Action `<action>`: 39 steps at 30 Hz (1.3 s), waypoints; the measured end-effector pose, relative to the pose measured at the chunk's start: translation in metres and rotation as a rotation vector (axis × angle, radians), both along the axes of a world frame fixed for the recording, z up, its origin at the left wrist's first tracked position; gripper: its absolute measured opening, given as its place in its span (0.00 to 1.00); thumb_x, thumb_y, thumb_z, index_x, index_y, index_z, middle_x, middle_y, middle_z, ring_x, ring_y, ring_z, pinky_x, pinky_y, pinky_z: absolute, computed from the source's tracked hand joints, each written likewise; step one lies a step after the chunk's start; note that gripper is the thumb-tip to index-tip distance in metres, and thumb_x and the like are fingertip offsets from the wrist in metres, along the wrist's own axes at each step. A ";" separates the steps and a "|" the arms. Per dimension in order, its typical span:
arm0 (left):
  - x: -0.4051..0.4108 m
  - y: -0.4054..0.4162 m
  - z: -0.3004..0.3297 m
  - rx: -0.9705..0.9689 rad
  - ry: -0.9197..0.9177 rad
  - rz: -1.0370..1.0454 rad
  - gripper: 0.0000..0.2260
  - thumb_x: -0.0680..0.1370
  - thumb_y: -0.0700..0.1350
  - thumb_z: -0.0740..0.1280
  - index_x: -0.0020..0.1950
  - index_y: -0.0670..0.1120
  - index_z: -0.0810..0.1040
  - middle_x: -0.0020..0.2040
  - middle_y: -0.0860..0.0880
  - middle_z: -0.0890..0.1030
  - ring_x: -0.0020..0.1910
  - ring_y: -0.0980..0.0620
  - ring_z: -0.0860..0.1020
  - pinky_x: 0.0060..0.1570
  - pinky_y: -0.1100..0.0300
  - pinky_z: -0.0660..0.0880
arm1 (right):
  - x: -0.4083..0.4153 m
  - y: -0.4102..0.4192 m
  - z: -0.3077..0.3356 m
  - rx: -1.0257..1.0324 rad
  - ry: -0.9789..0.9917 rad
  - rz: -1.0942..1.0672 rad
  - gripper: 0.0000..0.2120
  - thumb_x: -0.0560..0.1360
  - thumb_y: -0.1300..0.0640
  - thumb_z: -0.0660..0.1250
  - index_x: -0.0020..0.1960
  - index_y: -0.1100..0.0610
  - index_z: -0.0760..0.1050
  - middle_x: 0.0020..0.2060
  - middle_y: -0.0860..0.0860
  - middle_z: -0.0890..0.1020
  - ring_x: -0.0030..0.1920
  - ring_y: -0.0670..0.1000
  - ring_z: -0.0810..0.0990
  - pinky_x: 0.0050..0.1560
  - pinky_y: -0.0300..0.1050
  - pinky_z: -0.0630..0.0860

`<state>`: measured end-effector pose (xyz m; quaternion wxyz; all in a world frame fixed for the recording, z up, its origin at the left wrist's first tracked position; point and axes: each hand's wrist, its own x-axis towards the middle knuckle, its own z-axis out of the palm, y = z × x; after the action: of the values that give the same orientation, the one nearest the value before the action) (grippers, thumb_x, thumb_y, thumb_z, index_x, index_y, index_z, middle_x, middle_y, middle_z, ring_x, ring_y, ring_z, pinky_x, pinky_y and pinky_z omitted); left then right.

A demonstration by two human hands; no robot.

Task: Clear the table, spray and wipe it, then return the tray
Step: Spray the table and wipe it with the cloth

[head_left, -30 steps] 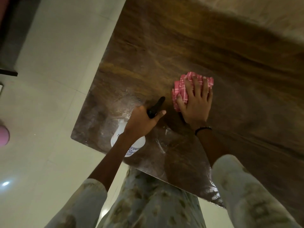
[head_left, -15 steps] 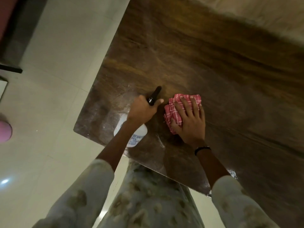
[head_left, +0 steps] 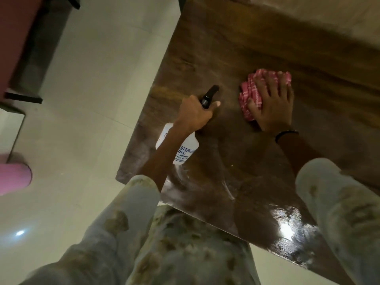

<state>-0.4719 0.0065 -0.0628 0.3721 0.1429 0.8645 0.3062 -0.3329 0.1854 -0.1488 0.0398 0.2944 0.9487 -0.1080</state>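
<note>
A dark wooden table (head_left: 236, 48) fills the right half of the view, with wet streaks near its front left corner. My left hand (head_left: 195, 116) grips a white spray bottle (head_left: 185, 150) by the neck; its black nozzle points away over the tabletop. To the right, my right hand (head_left: 271, 105) lies flat with fingers spread on a folded red-and-white cloth (head_left: 250, 95), pressing it against the wood. No tray is in view.
Pale tiled floor (head_left: 92, 99) lies left of the table. A dark piece of furniture (head_left: 39, 48) stands at the upper left, and a pink object (head_left: 14, 177) sits at the left edge. A bright glare (head_left: 287, 229) marks the table's near edge.
My right hand first pulled the cloth back toward me and to the left, then pushed it away and to the right again. The left hand keeps holding the bottle in about the same place.
</note>
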 end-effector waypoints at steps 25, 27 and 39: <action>-0.073 -0.089 -0.024 -0.056 0.099 0.041 0.19 0.73 0.57 0.69 0.46 0.40 0.78 0.29 0.48 0.74 0.27 0.55 0.73 0.28 0.68 0.70 | -0.152 -0.050 0.000 -0.028 -0.027 -0.056 0.35 0.74 0.35 0.52 0.77 0.48 0.54 0.76 0.55 0.57 0.75 0.63 0.53 0.73 0.65 0.51; -0.075 -0.100 -0.024 -0.086 0.107 0.032 0.21 0.72 0.58 0.69 0.43 0.38 0.77 0.29 0.45 0.74 0.26 0.52 0.73 0.26 0.68 0.66 | -0.183 -0.073 0.000 -0.031 -0.032 0.018 0.37 0.73 0.34 0.55 0.77 0.50 0.54 0.76 0.56 0.58 0.75 0.64 0.55 0.72 0.65 0.53; -0.067 -0.137 -0.017 -0.020 0.060 -0.016 0.13 0.74 0.52 0.70 0.41 0.42 0.77 0.30 0.46 0.77 0.28 0.51 0.74 0.31 0.65 0.68 | -0.133 -0.163 -0.001 -0.075 0.051 0.502 0.29 0.77 0.36 0.51 0.73 0.48 0.64 0.73 0.53 0.66 0.73 0.59 0.62 0.73 0.62 0.56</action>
<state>-0.5386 -0.1305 -0.0796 0.3497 0.1555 0.8771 0.2902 -0.4658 0.0224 -0.1494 0.0524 0.0452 0.9881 -0.1375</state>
